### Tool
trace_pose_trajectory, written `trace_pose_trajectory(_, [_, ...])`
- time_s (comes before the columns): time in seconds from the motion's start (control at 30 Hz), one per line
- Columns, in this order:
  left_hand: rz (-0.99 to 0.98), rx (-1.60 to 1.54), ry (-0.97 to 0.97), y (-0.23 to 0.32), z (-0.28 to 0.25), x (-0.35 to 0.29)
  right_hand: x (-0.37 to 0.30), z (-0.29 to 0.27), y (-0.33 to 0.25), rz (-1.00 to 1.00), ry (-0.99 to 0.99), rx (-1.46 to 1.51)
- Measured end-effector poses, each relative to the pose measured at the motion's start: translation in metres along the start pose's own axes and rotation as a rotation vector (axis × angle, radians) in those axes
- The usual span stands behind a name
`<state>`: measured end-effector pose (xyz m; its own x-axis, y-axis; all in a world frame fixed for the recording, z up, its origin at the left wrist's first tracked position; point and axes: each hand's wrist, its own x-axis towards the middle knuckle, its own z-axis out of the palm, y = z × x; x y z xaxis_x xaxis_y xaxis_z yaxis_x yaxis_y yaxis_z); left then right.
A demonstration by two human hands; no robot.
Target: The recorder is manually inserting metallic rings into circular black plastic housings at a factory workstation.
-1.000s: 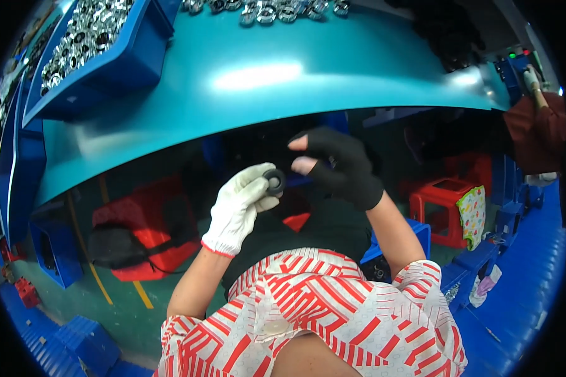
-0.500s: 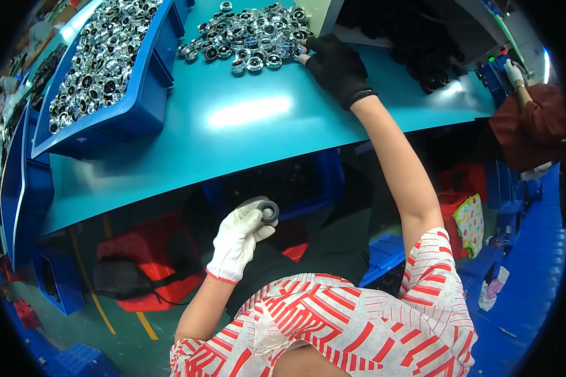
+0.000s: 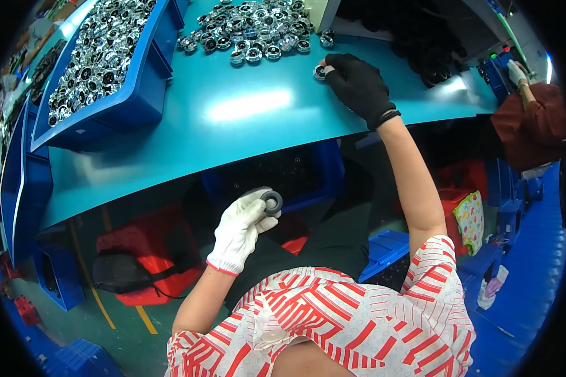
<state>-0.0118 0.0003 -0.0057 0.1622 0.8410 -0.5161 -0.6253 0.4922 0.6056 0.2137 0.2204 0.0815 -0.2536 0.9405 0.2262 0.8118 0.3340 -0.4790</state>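
Note:
My left hand (image 3: 240,225), in a white glove, pinches a dark grey ring (image 3: 271,202) in front of my body, below the table edge. In a black glove, my right hand (image 3: 360,88) reaches over the table and grips a small round clear-and-black part (image 3: 321,73) between thumb and fingers. Another such part lies loose just beyond that hand. The heap of shiny clear round parts (image 3: 251,31) spreads over the far middle of the table, left of my right hand.
A blue bin (image 3: 146,94) full of the same round parts stands on the teal table (image 3: 188,147) at left. Dark pieces (image 3: 431,63) pile up at the far right. Below the table edge sits a blue crate (image 3: 333,176). Another person's gloved hand (image 3: 517,72) shows at right.
My right hand has drawn back from the heap, toward me and to the right, bringing a round part with it. My left hand has shifted slightly, still holding the ring.

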Motion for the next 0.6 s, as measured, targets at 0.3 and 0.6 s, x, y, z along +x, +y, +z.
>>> trace_pose_trajectory(0.3, [0.03,0.076,0.011,0.006,0.011,-0.003,-0.013,0.007,-0.002,-0.105,0.026,-0.153])
trace_pose_trajectory(0.6, [0.058,-0.015,-0.003,0.003,0.016,-0.001,-0.029,0.024,-0.002,-0.404,0.266,-0.23])
